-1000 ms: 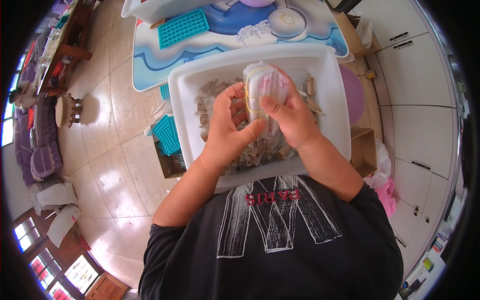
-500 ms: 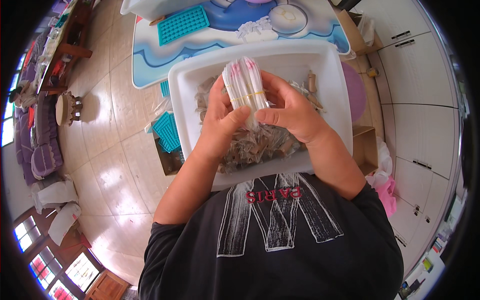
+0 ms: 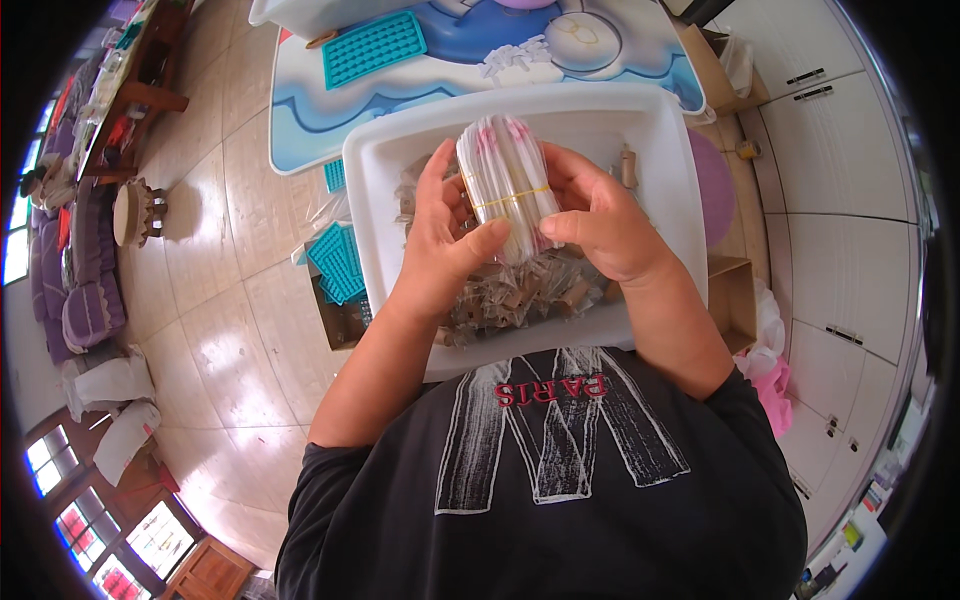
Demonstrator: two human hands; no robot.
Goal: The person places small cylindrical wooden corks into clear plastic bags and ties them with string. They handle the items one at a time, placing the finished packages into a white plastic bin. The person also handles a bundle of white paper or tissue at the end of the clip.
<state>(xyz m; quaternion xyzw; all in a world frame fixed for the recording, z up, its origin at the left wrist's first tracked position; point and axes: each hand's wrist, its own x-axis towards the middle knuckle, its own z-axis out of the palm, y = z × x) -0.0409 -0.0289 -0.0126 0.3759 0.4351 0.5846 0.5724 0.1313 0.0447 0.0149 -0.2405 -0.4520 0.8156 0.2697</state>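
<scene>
Above a white plastic tub point(image 3: 375, 215), a bundle of clear plastic bags point(image 3: 505, 165) with pink marks at the top is bound round its lower part by a yellow rubber band point(image 3: 512, 196). My right hand point(image 3: 605, 225) grips its right side, thumb on the lower corner and fingers behind. On the other side my left hand point(image 3: 445, 235) cups the bundle more loosely, its thumb at the lower left edge and its index finger raised alongside. Beneath, brown wooden-looking pieces in clear wrappers point(image 3: 520, 295) lie in the tub; the hands hide part of them.
Beyond the tub stands a blue and white patterned table point(image 3: 300, 130) with a teal tray point(image 3: 375, 50) and a pile of small white pieces point(image 3: 520, 60). Cardboard boxes point(image 3: 733, 300) flank the tub. White cabinets point(image 3: 840, 150) line the right; a small stool point(image 3: 138, 213) stands left.
The bundle has shifted slightly right and tilted, its top leaning left. My left hand's grip has loosened, with its fingers farther from the bundle's side.
</scene>
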